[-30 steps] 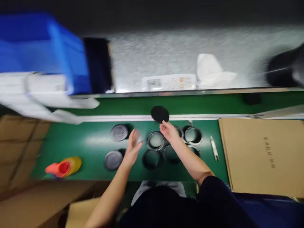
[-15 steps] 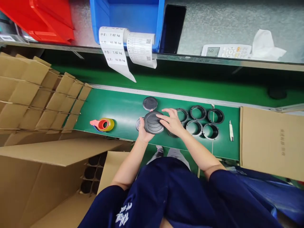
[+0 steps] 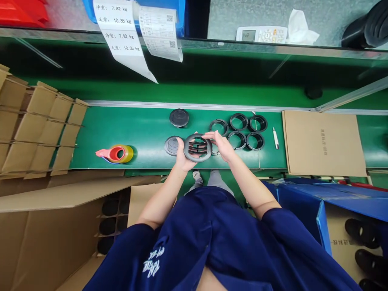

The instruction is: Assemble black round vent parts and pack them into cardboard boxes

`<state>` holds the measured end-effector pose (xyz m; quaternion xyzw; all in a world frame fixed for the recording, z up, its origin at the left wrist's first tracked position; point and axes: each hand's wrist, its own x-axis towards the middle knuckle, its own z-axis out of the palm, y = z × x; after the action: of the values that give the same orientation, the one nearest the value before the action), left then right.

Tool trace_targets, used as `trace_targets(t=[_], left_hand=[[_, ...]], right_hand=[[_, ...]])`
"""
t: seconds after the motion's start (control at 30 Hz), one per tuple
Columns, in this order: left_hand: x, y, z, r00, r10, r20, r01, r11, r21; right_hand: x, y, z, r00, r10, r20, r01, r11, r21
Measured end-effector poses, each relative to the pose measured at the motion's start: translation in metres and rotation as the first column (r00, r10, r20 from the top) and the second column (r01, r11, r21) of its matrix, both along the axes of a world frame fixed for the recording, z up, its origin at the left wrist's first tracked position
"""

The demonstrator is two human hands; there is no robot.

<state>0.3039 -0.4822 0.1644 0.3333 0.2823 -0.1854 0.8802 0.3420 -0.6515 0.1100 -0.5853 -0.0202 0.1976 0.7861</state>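
An open brown cardboard box [image 3: 54, 242] stands below the desk's front left edge, dark round pieces [image 3: 107, 226] sitting in its divided cells; below the front right edge, an open blue box [image 3: 303, 216] with a tan inner face holds dark rounded pieces [image 3: 362, 233]; on the shelf above the back edge is a blue plastic bin [image 3: 181, 20], with white printed paper labels [image 3: 121, 38] hanging at its front.

The black ring with curved slats [image 3: 198, 159], smooth and thick-rimmed, is held just above the middle of the front edge of the smooth green desk [image 3: 145, 125]; the left hand [image 3: 183, 161] has its grip closed around the ring's left side, thumb at the rim and fingers behind, visible between the slats; the right hand [image 3: 223, 147] lays bent fingers on the upper right rim, though I cannot tell how far its grip closes.

One dark round louvred disc [image 3: 171, 145] lies near the front edge beside the left hand; a similar dark disc [image 3: 178, 117] lies towards the back edge; right of the hands, short black hollow cylinders [image 3: 237, 133] stand grouped; a yellow-and-red tape roll [image 3: 124, 154] sits near the front left corner; flat brown cardboard [image 3: 324, 141] covers part of the right.
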Motion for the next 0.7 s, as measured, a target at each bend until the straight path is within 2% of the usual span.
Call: trace_targets(t=[0.13,0.27,0.33,0.4,0.47,0.57,0.63,0.7], left_hand=[[-0.004,-0.009,-0.004,0.995,-0.074,-0.060,0.072,0.997,-0.024],[-0.004,-0.018,-0.008,0.986,-0.113,-0.121,0.109,0.993,-0.040],[-0.002,-0.020,-0.013,0.982,-0.121,-0.145,0.114,0.992,-0.059],[-0.001,-0.021,-0.019,0.977,-0.124,-0.176,0.114,0.991,-0.069],[-0.004,-0.020,-0.026,0.969,-0.100,-0.226,0.093,0.995,-0.042],[-0.016,-0.021,-0.038,0.939,-0.081,-0.334,0.093,0.995,0.021],[-0.027,-0.026,-0.046,0.918,-0.116,-0.380,0.138,0.990,0.032],[-0.034,-0.032,-0.053,0.913,-0.148,-0.379,0.174,0.984,0.034]], right_hand=[[-0.010,-0.011,-0.011,0.997,-0.058,-0.059,0.062,0.996,0.061],[-0.014,-0.023,-0.019,0.996,-0.062,-0.057,0.064,0.997,0.033],[-0.017,-0.027,-0.021,0.999,-0.046,-0.025,0.046,0.999,-0.014],[-0.025,-0.029,-0.024,0.997,0.015,0.081,-0.002,0.989,-0.150],[-0.041,-0.026,-0.028,0.968,0.130,0.213,-0.063,0.953,-0.298],[-0.070,-0.017,-0.036,0.863,0.361,0.353,-0.158,0.857,-0.491],[-0.085,-0.011,-0.044,0.805,0.477,0.351,-0.195,0.773,-0.604],[-0.087,-0.006,-0.053,0.794,0.526,0.306,-0.220,0.717,-0.661]])
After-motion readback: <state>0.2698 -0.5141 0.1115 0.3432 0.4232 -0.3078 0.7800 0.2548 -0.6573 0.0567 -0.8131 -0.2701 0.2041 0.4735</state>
